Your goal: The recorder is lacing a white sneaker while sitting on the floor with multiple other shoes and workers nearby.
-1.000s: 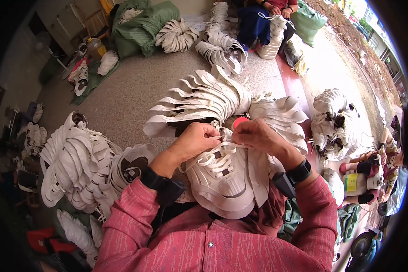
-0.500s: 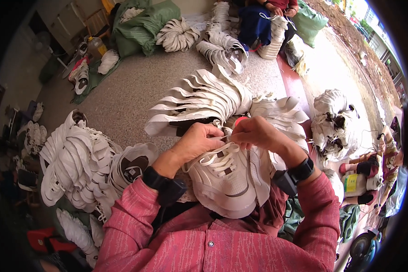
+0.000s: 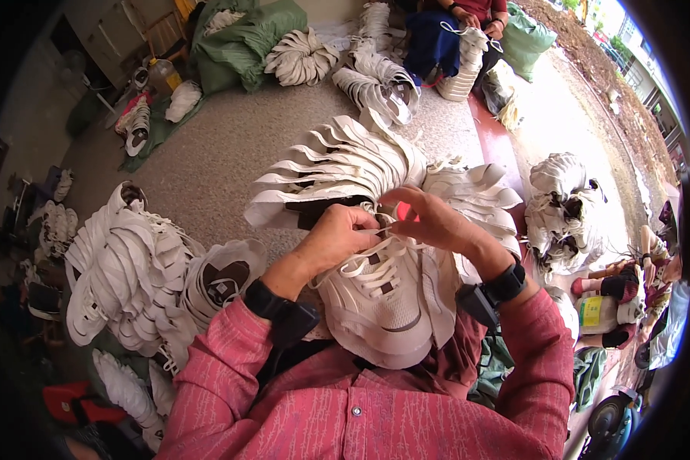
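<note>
A white shoe upper (image 3: 379, 307) with a mesh toe lies in my lap, its toe toward me and its white shoelace (image 3: 366, 267) threaded across the front. At the top of its lacing my left hand (image 3: 337, 239) is closed, pinching the lace between thumb and fingers. Just right of it, my right hand (image 3: 433, 221) has its thumb at the same strand, with the index finger arched above. A small red patch shows behind those fingers. Directly beyond my hands lies a fanned stack of white shoe uppers (image 3: 353, 165).
More stacked uppers (image 3: 134, 268) stand at my left, and another pile (image 3: 563, 211) at the right. Green sacks (image 3: 249, 42) sit at the back. A co-worker's hands (image 3: 479, 21) hold a laced stack at the far side. Other people's limbs show at the right edge.
My right hand's fingers have lifted and spread slightly above the lace. My left hand stays nearly in place, and the upper has hardly moved.
</note>
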A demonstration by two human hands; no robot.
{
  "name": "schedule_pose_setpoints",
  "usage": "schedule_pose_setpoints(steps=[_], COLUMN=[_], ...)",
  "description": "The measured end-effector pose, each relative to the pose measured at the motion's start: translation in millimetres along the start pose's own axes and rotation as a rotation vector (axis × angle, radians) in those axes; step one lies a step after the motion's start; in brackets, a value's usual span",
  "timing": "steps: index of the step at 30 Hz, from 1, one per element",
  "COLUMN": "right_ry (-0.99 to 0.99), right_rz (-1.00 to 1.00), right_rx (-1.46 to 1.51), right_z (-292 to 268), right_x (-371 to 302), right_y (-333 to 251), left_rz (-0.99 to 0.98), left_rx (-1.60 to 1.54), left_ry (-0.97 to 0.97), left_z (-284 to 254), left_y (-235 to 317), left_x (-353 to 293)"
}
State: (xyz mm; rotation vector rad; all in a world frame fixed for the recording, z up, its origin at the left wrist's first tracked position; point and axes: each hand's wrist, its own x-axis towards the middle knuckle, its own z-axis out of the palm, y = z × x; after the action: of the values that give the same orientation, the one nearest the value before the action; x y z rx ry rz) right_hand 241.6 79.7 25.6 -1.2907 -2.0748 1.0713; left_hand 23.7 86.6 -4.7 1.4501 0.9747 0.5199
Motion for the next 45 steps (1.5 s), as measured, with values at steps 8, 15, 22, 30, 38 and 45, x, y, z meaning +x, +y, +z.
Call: schedule_pose_setpoints(steps=[8, 15, 22, 30, 38, 45], right_ry=[-0.330, -0.328, -0.081, -0.180, 0.070, 0.231], right_rz=[0.129, 0.125, 0.209, 0.295, 0.452, 0.407], right_rx=[0.178, 0.265, 0.368, 0.174, 1.489, 0.863], right_z=[-7.2, -10.5, -20.1, -17.2, 5.8, 10.5], right_x=[20.2, 18.5, -16.3, -30.7, -32.0, -37.6], right_y=[5.7, 13.8, 14.0, -5.9, 1.7, -1.5], left_rz=[0.429, 0.335, 0.041, -0.032, 0.056, 0.354], left_rx=[0.804, 0.864, 0.245, -0.113, -0.357, -0.571], left_ry=[0.376, 0.717, 0.458, 0.397, 0.557, 0.896], left_z=[-4.2, -73.1, -72.4, -73.8, -65.1, -105.8], left_y=[35.7, 63.3, 17.8, 8.4, -6.3, -33.7], left_x=[-29.0, -91.0, -117.5, -145.9, -157.5, -178.6])
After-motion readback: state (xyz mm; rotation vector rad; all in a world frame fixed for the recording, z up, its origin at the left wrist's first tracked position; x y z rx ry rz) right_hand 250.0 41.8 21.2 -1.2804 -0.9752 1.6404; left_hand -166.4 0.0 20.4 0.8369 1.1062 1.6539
